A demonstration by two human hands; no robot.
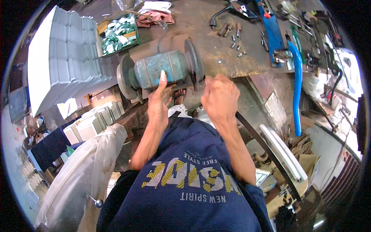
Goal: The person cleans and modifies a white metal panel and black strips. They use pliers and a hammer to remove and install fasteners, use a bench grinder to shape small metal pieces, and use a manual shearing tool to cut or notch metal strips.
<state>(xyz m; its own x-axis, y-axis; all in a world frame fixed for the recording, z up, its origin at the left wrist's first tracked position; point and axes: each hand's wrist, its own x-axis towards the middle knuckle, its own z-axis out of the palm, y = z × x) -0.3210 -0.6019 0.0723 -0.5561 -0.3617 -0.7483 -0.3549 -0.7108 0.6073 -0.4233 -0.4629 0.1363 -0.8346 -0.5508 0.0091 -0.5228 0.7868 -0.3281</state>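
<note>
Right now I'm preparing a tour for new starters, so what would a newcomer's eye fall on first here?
Probably the worn teal grinder at the near edge of the bench, with the left hand at its body and the curled right hand by its right-hand wheel. Next, likely, the bright blue curved bar on the right and the tall stack of pale sheets at upper left.

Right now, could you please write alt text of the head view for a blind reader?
A person's curled right hand is close to the right wheel of a worn teal bench grinder at a workbench's edge, left hand open before it. A curved blue tube hangs farther right.
</note>
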